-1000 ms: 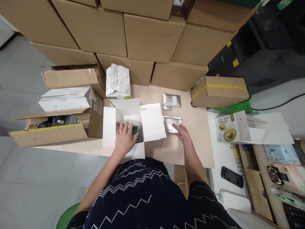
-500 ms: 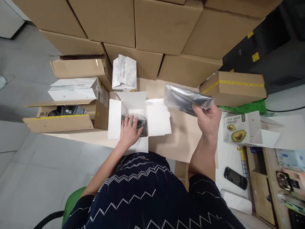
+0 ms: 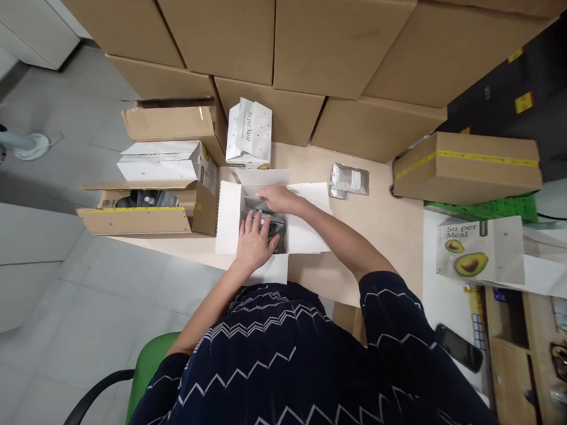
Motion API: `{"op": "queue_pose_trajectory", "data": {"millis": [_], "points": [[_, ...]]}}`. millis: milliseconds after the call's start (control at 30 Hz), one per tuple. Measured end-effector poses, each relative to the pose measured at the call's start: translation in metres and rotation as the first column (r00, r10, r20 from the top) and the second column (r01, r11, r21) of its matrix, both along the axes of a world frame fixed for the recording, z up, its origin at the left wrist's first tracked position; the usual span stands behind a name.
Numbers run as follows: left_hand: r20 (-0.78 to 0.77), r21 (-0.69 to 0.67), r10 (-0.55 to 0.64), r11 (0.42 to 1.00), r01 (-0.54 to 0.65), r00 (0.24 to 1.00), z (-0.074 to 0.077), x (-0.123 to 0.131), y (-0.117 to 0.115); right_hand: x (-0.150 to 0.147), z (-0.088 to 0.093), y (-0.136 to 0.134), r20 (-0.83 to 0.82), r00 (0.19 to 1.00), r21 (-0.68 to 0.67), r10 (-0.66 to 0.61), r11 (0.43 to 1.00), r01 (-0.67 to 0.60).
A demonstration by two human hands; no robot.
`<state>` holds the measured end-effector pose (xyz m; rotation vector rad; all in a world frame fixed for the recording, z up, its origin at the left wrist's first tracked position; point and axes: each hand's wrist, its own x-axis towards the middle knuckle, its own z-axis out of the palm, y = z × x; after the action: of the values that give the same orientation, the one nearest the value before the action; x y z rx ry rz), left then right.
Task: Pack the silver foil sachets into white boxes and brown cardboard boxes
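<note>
Well, the left hand (image 3: 256, 242) lies spread on dark packaging (image 3: 280, 227) inside the white box (image 3: 228, 220), the right hand (image 3: 277, 199) near it, grip unclear.

Grey floor tiles (image 3: 98, 317) spread left of a pale table (image 3: 381, 216), near a green chair (image 3: 149, 359).

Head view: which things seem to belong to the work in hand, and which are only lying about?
In the work:
left hand
right hand
open white box
dark packages inside it
probably silver pouches nearby

Apparently only lying about:
phone
green chair
yellow-striped carton at right
</note>
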<state>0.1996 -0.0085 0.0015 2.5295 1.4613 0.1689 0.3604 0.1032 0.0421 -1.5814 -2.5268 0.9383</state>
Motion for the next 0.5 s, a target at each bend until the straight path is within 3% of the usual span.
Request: {"op": "queue_pose_trajectory", "data": {"millis": [100,200,500], "points": [[0.01,0.008,0.008,1.0,-0.008,1.0,-0.001,0.0,0.0,-0.009,-0.013,0.007,0.095,0.988,-0.132,0.118,0.986,-0.105],[0.006,0.008,0.031,0.999,-0.031,1.0,-0.001,0.002,0.0,-0.013,-0.019,0.008,0.124,0.973,-0.18,0.197,0.968,-0.173],[-0.019,-0.049,0.053,0.997,-0.054,0.998,-0.005,0.006,0.007,-0.009,-0.02,0.015,0.064,0.961,-0.255,0.27,0.935,-0.246]]}}
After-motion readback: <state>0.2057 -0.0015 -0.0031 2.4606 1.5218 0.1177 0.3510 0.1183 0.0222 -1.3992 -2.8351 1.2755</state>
